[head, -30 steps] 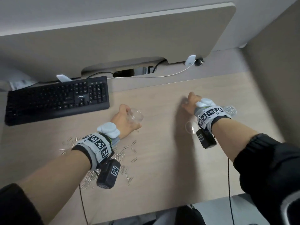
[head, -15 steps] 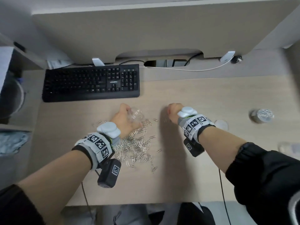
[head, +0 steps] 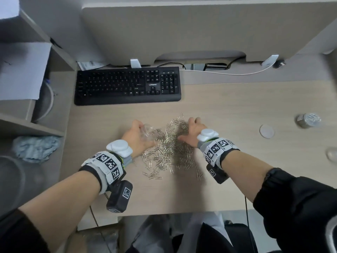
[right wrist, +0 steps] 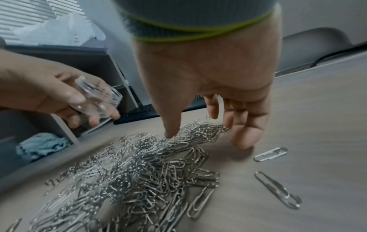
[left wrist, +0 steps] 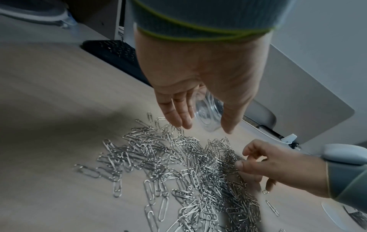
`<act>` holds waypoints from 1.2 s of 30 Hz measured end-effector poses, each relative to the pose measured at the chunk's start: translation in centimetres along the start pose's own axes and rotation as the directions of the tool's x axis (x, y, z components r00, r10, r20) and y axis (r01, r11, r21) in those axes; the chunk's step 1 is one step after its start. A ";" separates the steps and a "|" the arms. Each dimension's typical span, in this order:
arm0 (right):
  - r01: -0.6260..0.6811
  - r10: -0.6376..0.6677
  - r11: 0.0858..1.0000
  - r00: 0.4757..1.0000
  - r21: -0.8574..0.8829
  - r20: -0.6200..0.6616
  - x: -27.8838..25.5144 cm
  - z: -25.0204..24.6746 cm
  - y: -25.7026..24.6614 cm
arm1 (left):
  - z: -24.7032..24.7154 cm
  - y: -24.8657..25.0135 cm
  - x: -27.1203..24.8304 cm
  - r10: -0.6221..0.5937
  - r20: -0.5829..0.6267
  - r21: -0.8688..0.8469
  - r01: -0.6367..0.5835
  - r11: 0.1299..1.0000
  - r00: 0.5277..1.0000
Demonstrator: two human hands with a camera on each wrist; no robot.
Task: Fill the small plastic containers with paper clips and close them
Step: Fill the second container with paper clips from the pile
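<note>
1. We see the pile of paper clips [head: 168,148] spread on the wooden desk [head: 237,106], at the centre of the head view, between both hands.
2. Our left hand [head: 135,138] holds a clear plastic container [head: 148,133], empty and tilted on its side, fingers and thumb curled round it, at 9 o'clock of the pile and just above its edge.
3. Our right hand [head: 191,131] reaches down at 3 o'clock of the pile, fingers loosely spread and bent, tips touching the clips; it grips nothing we can make out.
4. A round white lid [head: 266,131] lies flat well to 3 o'clock, apart from the pile.
5. Further toward 3 o'clock stands a filled container [head: 308,120], blurred.
6. A black keyboard [head: 127,85] lies at 11 o'clock, and a blue cloth [head: 35,147] sits on a shelf at 9 o'clock.
</note>
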State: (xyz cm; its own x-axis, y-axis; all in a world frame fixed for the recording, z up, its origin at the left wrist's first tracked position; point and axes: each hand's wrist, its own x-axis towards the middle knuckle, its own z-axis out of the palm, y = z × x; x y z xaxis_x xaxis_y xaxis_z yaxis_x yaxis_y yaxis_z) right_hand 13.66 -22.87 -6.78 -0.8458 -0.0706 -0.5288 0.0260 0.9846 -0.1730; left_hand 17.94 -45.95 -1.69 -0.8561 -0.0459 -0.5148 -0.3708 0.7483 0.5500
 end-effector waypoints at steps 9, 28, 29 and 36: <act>0.195 -0.181 0.941 0.981 -0.278 0.073 -0.9 3.8 -4.9 | -0.1 -2.6 -0.9 -0.027 0.004 0.018 0.027 0.999 1.000; 0.229 -0.201 0.948 0.969 -0.220 0.143 -3.0 2.1 0.8 | 2.2 -2.4 -2.3 0.022 -0.020 -0.012 -0.022 1.000 1.000; 0.241 -0.206 0.944 0.964 -0.227 0.166 -3.1 2.2 0.4 | 2.2 -2.4 -2.4 0.015 -0.016 -0.003 -0.015 1.000 1.000; 0.213 -0.185 0.948 0.974 -0.238 0.134 -3.1 3.3 -2.9 | 2.4 -2.9 -2.5 0.006 -0.021 0.019 -0.005 1.000 1.000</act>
State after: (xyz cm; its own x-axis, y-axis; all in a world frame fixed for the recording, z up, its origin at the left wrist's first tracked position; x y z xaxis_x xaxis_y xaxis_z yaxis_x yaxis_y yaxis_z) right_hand 17.97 -25.99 -7.41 -0.7568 -0.2720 -0.5944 -0.2820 0.9562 -0.0785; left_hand 22.02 -46.40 -3.54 -0.8654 -0.0552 -0.4981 -0.3594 0.7609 0.5402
